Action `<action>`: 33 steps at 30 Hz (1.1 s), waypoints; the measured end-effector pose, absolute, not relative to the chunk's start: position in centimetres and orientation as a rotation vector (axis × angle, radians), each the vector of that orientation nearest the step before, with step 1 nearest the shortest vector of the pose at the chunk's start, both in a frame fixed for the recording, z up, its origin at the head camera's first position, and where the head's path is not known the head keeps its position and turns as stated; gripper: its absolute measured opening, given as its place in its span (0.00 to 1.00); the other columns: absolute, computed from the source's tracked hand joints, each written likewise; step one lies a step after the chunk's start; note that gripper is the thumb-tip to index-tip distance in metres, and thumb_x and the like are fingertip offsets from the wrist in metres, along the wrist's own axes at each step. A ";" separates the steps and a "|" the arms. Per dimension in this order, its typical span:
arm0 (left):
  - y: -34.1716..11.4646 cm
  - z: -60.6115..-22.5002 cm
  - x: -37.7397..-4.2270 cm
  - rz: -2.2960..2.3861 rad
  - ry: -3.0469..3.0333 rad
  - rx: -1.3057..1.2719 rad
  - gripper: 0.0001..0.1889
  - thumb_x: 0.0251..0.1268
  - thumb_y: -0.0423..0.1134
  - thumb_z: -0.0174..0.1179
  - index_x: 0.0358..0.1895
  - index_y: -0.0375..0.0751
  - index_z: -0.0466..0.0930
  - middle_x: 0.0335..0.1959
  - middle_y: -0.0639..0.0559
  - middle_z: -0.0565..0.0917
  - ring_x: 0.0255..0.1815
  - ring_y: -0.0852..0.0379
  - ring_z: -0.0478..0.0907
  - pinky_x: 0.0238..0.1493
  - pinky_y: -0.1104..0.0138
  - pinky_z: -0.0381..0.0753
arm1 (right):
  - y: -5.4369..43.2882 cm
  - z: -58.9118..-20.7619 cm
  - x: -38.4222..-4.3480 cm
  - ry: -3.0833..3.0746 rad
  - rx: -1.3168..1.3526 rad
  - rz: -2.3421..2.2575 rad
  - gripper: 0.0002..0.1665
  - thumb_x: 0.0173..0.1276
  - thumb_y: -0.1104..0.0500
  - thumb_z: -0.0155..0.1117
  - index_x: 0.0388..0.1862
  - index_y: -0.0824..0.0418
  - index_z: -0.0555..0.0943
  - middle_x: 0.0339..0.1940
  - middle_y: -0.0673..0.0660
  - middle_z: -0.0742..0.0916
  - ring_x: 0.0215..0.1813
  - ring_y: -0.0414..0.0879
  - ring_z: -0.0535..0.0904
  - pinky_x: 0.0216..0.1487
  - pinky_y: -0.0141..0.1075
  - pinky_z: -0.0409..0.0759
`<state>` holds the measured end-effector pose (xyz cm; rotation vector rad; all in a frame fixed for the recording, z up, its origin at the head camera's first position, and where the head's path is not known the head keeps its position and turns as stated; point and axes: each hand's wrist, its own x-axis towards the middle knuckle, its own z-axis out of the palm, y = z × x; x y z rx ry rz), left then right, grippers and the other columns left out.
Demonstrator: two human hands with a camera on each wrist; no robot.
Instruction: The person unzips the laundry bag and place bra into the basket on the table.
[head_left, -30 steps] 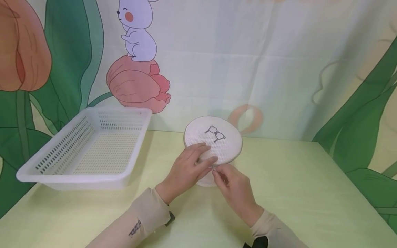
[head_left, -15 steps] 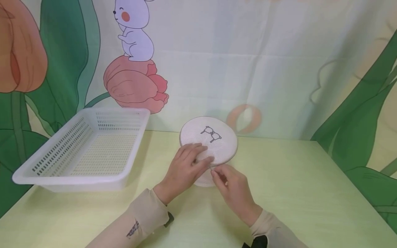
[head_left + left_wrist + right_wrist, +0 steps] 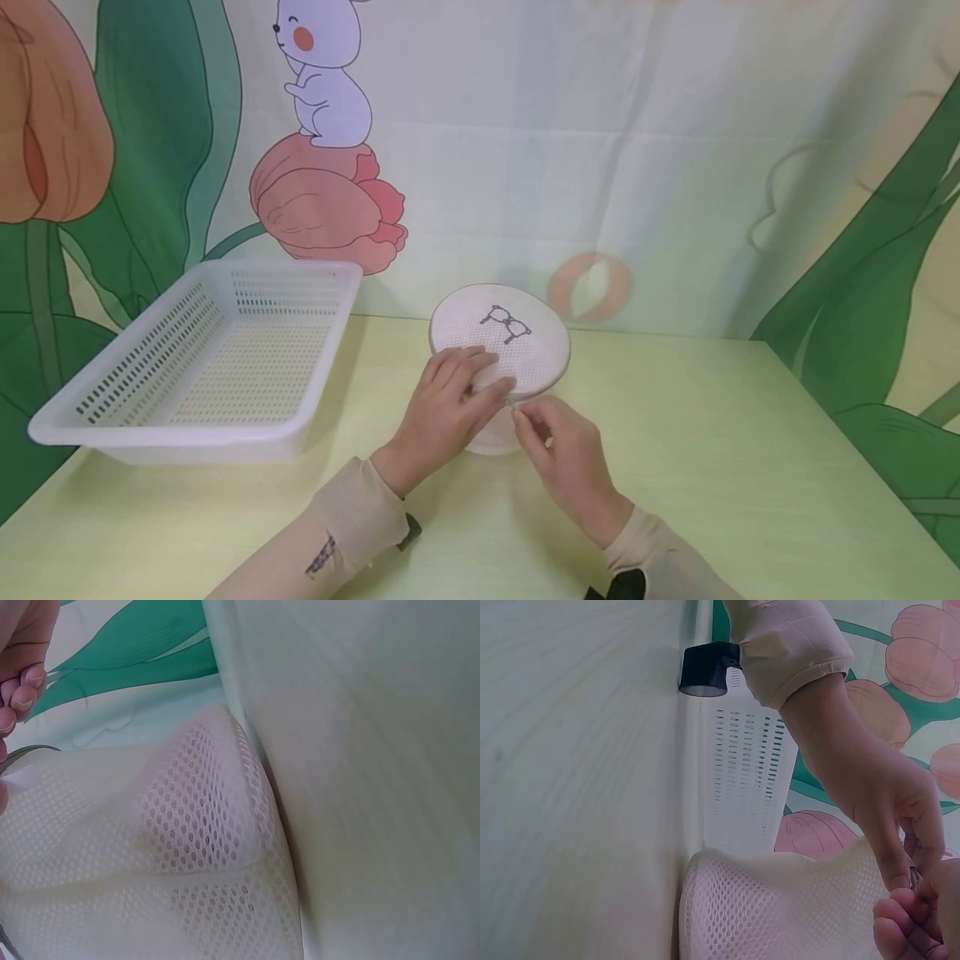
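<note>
A round white mesh laundry bag (image 3: 525, 358) with a dark line drawing on its top stands upright on the table. Its mesh side (image 3: 202, 810) bulges out in the left wrist view. My left hand (image 3: 442, 417) grips the near rim, with fingers spread over the top and the thumb along the edge. Just right of that thumb, my right hand (image 3: 566, 458) pinches a small zipper pull at the rim, mostly hidden by the fingertips. In the right wrist view the left hand (image 3: 877, 787) and the right fingers (image 3: 907, 922) meet at the rim.
On the left of the pale green table (image 3: 712, 467) stands a white slotted plastic basket (image 3: 187, 433). Behind the table hangs a printed curtain (image 3: 480, 167) with tulips and a rabbit. A dark strap piece (image 3: 705, 669) sits at the left sleeve.
The whole view has shifted slightly. The bag's top has moved a little left and toward me, while both hands keep their hold at the near rim.
</note>
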<state>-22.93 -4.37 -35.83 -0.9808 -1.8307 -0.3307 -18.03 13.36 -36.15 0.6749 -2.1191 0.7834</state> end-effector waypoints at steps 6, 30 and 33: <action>-4.5 -35.9 -23.0 -0.367 -1.848 -0.985 0.10 0.60 0.39 0.64 0.45 0.48 0.82 0.50 0.43 0.81 0.57 0.46 0.76 0.61 0.54 0.74 | 13.6 -36.1 -18.0 -2.128 0.659 0.800 0.05 0.59 0.67 0.67 0.31 0.62 0.78 0.23 0.50 0.83 0.24 0.35 0.77 0.26 0.19 0.75; -5.9 -36.2 -24.5 -0.583 -1.816 -1.110 0.09 0.69 0.42 0.56 0.46 0.47 0.84 0.53 0.43 0.80 0.60 0.45 0.75 0.65 0.51 0.72 | 13.9 -36.0 -18.1 -2.109 0.665 0.785 0.06 0.58 0.69 0.68 0.31 0.63 0.79 0.23 0.51 0.82 0.25 0.36 0.76 0.27 0.20 0.74; -6.1 -36.3 -24.7 -0.608 -1.815 -1.116 0.08 0.67 0.41 0.59 0.45 0.47 0.84 0.53 0.43 0.80 0.60 0.44 0.74 0.65 0.51 0.72 | 13.9 -36.0 -18.1 -2.103 0.668 0.783 0.06 0.58 0.68 0.67 0.31 0.62 0.79 0.23 0.50 0.83 0.25 0.36 0.76 0.27 0.19 0.74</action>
